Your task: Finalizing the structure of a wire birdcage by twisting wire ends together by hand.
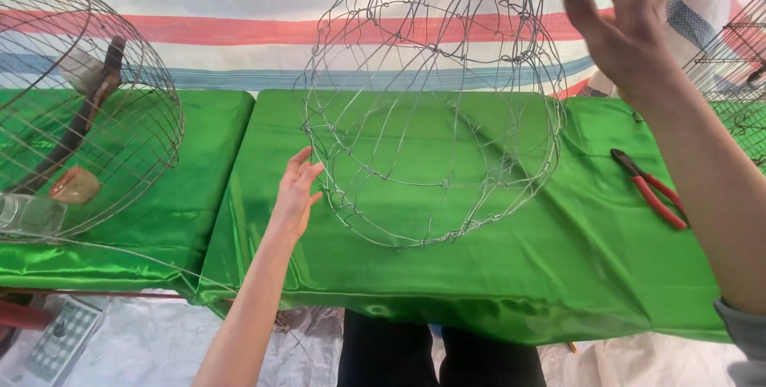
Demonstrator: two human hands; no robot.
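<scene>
A rounded wire cage frame [431,108] hangs or stands over a table covered in shiny green cloth [479,275]. My left hand [297,191] is open with its fingers spread, just to the left of the frame's lower side, close to the wire and holding nothing. My right hand [618,24] is raised at the upper right, to the right of the frame, open with fingers apart and apart from the wire. Whether the frame rests on the cloth or hangs from above is unclear.
A finished round wire cage [88,108] with a wooden perch stands at the left on a second green-covered table. Red-handled pliers [650,187] lie on the cloth at the right. More wire work [734,60] sits at the far right. A striped tarp hangs behind.
</scene>
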